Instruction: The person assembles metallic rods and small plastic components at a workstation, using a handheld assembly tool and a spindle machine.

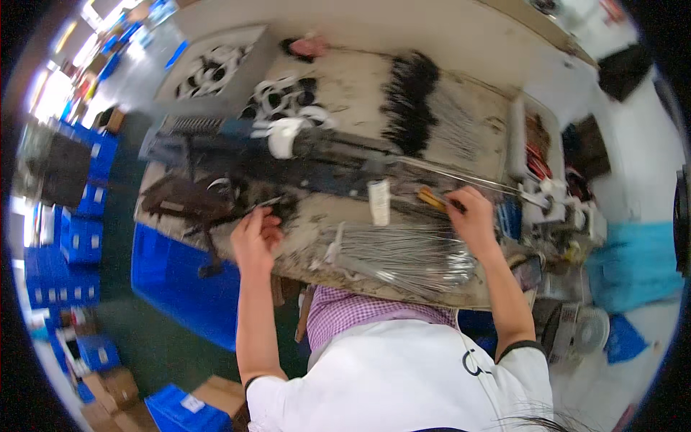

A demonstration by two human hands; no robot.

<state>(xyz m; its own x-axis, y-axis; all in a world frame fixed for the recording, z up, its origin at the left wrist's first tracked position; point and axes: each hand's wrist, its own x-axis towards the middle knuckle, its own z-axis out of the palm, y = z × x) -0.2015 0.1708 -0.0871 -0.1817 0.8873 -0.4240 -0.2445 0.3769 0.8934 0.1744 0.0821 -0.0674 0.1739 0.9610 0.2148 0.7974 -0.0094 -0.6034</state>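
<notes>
Your right hand [473, 216] looks curled at the dark end of the yellow tool [430, 199], over the worktop [353, 93]. The tool looks light and hard; hold its thick part. Your left hand [257, 234] is half curled; I cannot tell if it holds anything.

On the workbench [349, 90], a metal fixture [248, 160] stands behind bundled rods [403, 248] in a plastic bag [461, 268]. Behind the fixture, piled rings [277, 97] lie left of loose rods [458, 124], with a tray [516, 137] farther right.
</notes>
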